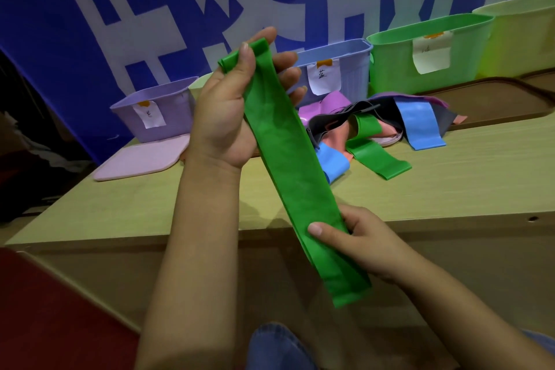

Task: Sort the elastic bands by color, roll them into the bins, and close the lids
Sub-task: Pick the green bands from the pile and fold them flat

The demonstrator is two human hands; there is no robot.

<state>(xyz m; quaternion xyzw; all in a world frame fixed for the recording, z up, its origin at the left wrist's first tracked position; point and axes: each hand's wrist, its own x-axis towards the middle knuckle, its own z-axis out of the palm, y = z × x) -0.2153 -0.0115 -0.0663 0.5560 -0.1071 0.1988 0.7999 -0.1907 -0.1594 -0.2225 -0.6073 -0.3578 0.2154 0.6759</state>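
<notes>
A long green elastic band (288, 159) hangs stretched in the air between both hands, above the table's front edge. My left hand (228, 111) pinches its folded upper end. My right hand (360, 240) grips it near the lower end, thumb on top. Behind it on the table lies a pile of bands (375, 123) in pink, black, blue and green. Along the back stand open bins: a purple bin (156, 111), a blue bin (351, 69), a green bin (420, 54) and a yellow-green bin (522, 36).
A pink lid (141, 159) lies flat in front of the purple bin. A brown tray (504, 105) sits at the right behind the pile. A blue banner with white characters (120, 9) hangs behind the bins. My knees show below the table.
</notes>
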